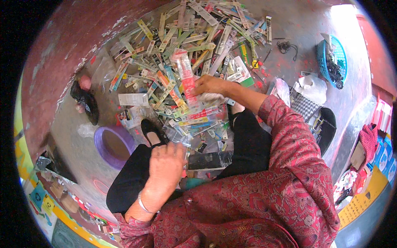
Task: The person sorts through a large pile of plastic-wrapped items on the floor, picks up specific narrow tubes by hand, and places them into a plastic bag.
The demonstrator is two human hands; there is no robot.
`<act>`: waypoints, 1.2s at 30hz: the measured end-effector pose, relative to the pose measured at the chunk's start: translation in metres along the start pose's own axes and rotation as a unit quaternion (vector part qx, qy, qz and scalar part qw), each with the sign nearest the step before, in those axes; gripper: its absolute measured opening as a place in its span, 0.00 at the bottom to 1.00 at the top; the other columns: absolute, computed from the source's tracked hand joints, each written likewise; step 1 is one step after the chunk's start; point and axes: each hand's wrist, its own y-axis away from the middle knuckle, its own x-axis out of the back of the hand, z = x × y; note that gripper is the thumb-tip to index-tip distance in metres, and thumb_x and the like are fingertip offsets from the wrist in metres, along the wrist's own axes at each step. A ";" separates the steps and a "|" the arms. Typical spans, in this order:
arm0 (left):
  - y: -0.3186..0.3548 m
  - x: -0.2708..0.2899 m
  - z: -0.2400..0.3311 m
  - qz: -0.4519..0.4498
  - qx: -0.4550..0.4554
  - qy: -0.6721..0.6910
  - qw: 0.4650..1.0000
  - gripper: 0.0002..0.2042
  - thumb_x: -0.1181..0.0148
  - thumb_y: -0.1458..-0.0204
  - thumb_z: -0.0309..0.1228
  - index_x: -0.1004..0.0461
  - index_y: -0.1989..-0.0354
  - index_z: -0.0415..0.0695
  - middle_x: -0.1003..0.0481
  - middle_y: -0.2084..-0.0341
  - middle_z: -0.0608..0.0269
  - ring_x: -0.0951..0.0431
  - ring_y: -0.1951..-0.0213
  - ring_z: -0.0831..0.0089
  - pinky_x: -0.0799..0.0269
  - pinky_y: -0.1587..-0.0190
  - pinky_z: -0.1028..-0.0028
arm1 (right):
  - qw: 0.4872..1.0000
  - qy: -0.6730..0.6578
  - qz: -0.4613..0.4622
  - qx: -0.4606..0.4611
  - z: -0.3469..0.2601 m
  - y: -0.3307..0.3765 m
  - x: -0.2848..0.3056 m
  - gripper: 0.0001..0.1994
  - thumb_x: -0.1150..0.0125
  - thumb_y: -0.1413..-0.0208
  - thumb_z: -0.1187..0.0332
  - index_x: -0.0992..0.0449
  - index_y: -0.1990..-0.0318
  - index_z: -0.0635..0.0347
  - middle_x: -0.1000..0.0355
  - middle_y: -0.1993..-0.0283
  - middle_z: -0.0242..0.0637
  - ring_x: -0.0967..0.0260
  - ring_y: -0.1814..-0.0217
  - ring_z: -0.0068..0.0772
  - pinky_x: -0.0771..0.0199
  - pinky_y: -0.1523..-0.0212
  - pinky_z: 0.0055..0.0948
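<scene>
Nearest is the person's red paisley-patterned shirt (231, 206), with black trousers (128, 182) spread to either side. The left hand (167, 162), a pale bangle (144, 202) at its wrist, is held palm down over the gap between the legs, its fingers curled; the fingertips are by a small clear packet, and I cannot tell whether that grip is grasping it or anything else. Just right of it, between the legs, lies a flat black box (210, 160). A black slip-on shoe (151, 131) shows beyond the left hand.

Farther out, the right hand (211, 85) reaches in from the right. Its grip is closed on a long red-and-clear packet (185, 72), blurred, which lies over the near middle of the pile with its far end pointing away from the person. Something whitish shows under this hand, too blurred to name. The pile of slim packets (167, 39), in clear, green, yellow and orange, spreads loosely across the floor (72, 132).

Left of the pile's near side stands a purple tub (99, 142); to the right is a white roll (310, 87). Farther off are a coiled black cable (285, 47) and a tilted blue plastic basket (340, 49) holding dark items. A worn maroon wall (74, 49) rises at the far left.
</scene>
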 end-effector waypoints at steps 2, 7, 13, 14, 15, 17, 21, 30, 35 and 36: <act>-0.002 0.005 -0.009 0.089 0.097 0.021 0.991 0.27 0.40 0.60 0.35 0.38 0.50 0.39 0.30 0.60 0.53 0.28 0.63 0.60 0.33 0.61 0.66 | 0.993 -0.108 -0.021 0.047 -0.025 0.016 -0.024 0.11 0.39 0.56 0.62 0.27 0.78 0.62 0.30 0.77 0.32 0.36 0.71 0.22 0.37 0.69 0.25; -0.007 0.038 -0.022 0.187 0.132 0.453 0.862 0.31 0.45 0.53 0.35 0.50 0.42 0.37 0.38 0.49 0.48 0.33 0.51 0.61 0.37 0.51 0.69 | 0.978 -0.190 -0.019 0.079 -0.061 0.030 -0.038 0.08 0.40 0.54 0.66 0.25 0.74 0.62 0.29 0.77 0.31 0.36 0.76 0.19 0.36 0.74 0.22; -0.005 0.058 -0.010 0.156 -0.099 0.724 0.664 0.30 0.42 0.55 0.27 0.48 0.43 0.38 0.38 0.50 0.59 0.37 0.49 0.69 0.42 0.46 0.70 | 0.971 -0.147 0.029 0.187 -0.128 0.106 -0.051 0.09 0.45 0.53 0.68 0.24 0.69 0.64 0.28 0.73 0.31 0.34 0.73 0.17 0.34 0.71 0.22; -0.001 0.066 -0.006 0.121 -0.100 0.731 0.664 0.27 0.42 0.55 0.26 0.43 0.46 0.38 0.35 0.54 0.62 0.34 0.52 0.73 0.40 0.49 0.73 | 0.975 -0.091 0.058 0.195 -0.140 0.125 -0.054 0.10 0.46 0.53 0.67 0.24 0.69 0.65 0.28 0.74 0.30 0.35 0.73 0.17 0.34 0.70 0.22; 0.002 0.069 -0.002 0.132 -0.124 0.727 0.662 0.25 0.42 0.55 0.26 0.42 0.47 0.39 0.34 0.56 0.63 0.34 0.54 0.74 0.39 0.50 0.73 | 0.980 -0.034 0.077 0.181 -0.149 0.142 -0.056 0.10 0.46 0.52 0.67 0.25 0.68 0.65 0.29 0.73 0.30 0.36 0.71 0.17 0.34 0.68 0.23; 0.004 0.061 0.000 0.139 -0.153 0.732 0.650 0.23 0.43 0.56 0.24 0.39 0.49 0.40 0.31 0.59 0.65 0.31 0.58 0.78 0.35 0.54 0.76 | 0.972 0.052 0.125 0.190 -0.168 0.173 -0.064 0.11 0.46 0.55 0.64 0.27 0.73 0.66 0.32 0.76 0.28 0.39 0.72 0.17 0.37 0.70 0.23; 0.023 0.072 0.012 0.121 -0.182 0.756 0.618 0.24 0.40 0.60 0.24 0.38 0.51 0.40 0.29 0.66 0.66 0.26 0.66 0.76 0.26 0.67 0.74 | 0.954 0.173 0.180 0.168 -0.191 0.209 -0.079 0.14 0.45 0.58 0.61 0.26 0.72 0.65 0.29 0.77 0.37 0.33 0.73 0.27 0.35 0.69 0.30; 0.042 0.080 0.027 0.088 -0.266 0.763 0.583 0.15 0.46 0.57 0.24 0.34 0.59 0.36 0.27 0.75 0.61 0.25 0.76 0.71 0.26 0.73 0.73 | 0.683 0.247 0.587 0.357 -0.223 0.272 -0.135 0.12 0.47 0.53 0.62 0.30 0.73 0.64 0.32 0.76 0.49 0.32 0.71 0.48 0.34 0.72 0.37; 0.044 0.066 0.023 0.149 -0.266 0.687 0.660 0.12 0.46 0.54 0.30 0.33 0.62 0.37 0.26 0.78 0.59 0.26 0.79 0.75 0.28 0.78 0.75 | 0.557 0.438 0.537 0.458 -0.212 0.226 -0.165 0.05 0.45 0.56 0.69 0.32 0.74 0.60 0.37 0.76 0.39 0.35 0.72 0.42 0.35 0.71 0.34; 0.044 0.063 0.023 0.203 -0.270 0.668 0.663 0.12 0.46 0.53 0.30 0.33 0.63 0.37 0.26 0.78 0.58 0.27 0.79 0.75 0.29 0.79 0.75 | 0.556 0.441 0.533 0.461 -0.211 0.222 -0.161 0.05 0.45 0.56 0.70 0.33 0.75 0.60 0.37 0.77 0.39 0.35 0.73 0.42 0.35 0.72 0.34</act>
